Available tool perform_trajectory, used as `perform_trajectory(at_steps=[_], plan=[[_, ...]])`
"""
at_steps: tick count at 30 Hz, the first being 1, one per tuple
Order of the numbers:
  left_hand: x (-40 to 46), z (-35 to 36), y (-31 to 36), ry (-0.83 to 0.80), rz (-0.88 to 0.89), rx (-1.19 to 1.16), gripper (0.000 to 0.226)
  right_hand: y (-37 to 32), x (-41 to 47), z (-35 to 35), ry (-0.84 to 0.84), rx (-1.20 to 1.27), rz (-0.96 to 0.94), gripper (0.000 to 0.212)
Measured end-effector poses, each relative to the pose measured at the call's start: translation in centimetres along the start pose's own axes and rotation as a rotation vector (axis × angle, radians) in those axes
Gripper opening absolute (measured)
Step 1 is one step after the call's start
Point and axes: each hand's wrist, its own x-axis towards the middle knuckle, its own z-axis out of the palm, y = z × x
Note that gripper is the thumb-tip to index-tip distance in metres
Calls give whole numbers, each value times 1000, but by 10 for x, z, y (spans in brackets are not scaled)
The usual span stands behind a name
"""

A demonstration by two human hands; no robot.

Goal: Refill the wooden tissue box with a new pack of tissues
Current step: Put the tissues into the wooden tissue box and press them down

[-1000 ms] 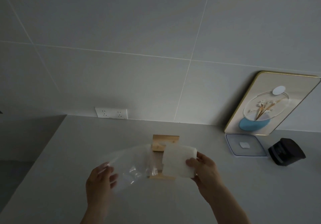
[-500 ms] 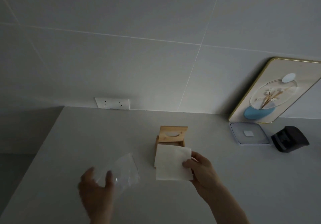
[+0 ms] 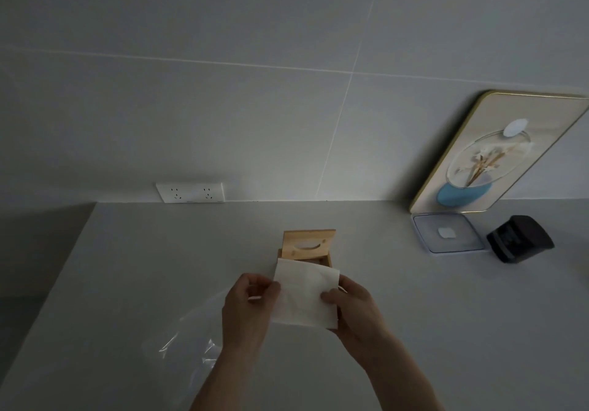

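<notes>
A white stack of tissues (image 3: 302,292) is held between both hands just in front of the wooden tissue box (image 3: 307,246). My left hand (image 3: 247,308) pinches the stack's left edge; my right hand (image 3: 353,307) grips its right side. The box stands on the grey counter (image 3: 159,267) with its slotted lid tipped up at the back; the stack hides its front. The clear plastic wrapper (image 3: 191,340) lies empty on the counter, left of my left forearm.
A double wall socket (image 3: 190,192) sits at the counter's back edge. At the right, a framed flower picture (image 3: 490,155) leans on the tiled wall, with a clear square container (image 3: 449,233) and a black object (image 3: 519,238) below it.
My left hand pulled the plastic wrapper off the tissues, dropped it on the counter at the left, then came back and took hold of the stack's left edge.
</notes>
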Motion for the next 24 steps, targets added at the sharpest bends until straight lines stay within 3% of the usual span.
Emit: perform_trajectory(at_steps=[5, 13, 21, 24], plan=[[-1, 9, 5, 60, 42, 23, 13, -4, 16, -15, -37, 54, 38, 33], [-4, 38, 11, 13, -25, -49, 14, -11, 41, -40, -53, 204, 83, 44], [-3, 54, 11, 2, -41, -28, 19, -20, 47, -44, -108, 134, 79, 25], [-2, 55, 16, 31, -118, -172, 32, -20, 52, -43, -70, 81, 65, 26]])
